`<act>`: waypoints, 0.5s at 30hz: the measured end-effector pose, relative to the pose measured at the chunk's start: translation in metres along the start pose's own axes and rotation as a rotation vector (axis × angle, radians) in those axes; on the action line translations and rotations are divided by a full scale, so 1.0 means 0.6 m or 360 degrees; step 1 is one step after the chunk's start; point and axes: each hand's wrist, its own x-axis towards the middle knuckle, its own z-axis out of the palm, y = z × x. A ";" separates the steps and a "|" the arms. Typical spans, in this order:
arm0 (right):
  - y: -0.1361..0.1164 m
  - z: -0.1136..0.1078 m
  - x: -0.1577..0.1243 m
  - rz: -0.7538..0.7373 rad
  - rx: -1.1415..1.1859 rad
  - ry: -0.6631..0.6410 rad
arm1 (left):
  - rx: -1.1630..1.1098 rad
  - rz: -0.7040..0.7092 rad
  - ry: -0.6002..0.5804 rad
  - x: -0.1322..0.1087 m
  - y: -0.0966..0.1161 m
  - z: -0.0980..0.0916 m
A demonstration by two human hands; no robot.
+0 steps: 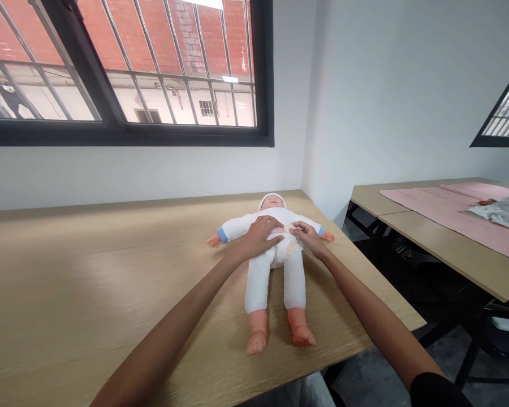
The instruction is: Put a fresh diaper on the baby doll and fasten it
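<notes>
A baby doll (275, 217) in a white suit lay on its back near the far end of the wooden surface (89, 294), its feet toward the near edge. The person's 2 hands were close together at its waist, just apart. The left hand (257, 237) lay flat across the doll's middle, while the right hand (307, 237) pinched the top edge of the white diaper (285, 254). To the right stood a 2nd table (458, 265) carrying a pink mat (445, 212) and a crumpled patterned cloth (498, 212). A barred window (123, 68) ran along the far wall.
</notes>
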 end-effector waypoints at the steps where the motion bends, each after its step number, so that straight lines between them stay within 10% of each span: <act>1: 0.000 0.000 0.000 0.0002 0.0006 -0.0002 | -0.0001 -0.0003 0.0000 0.000 0.001 0.000; 15: -0.001 -0.001 0.000 0.0015 0.0028 -0.0002 | -0.0042 -0.0005 0.0026 0.001 -0.008 0.006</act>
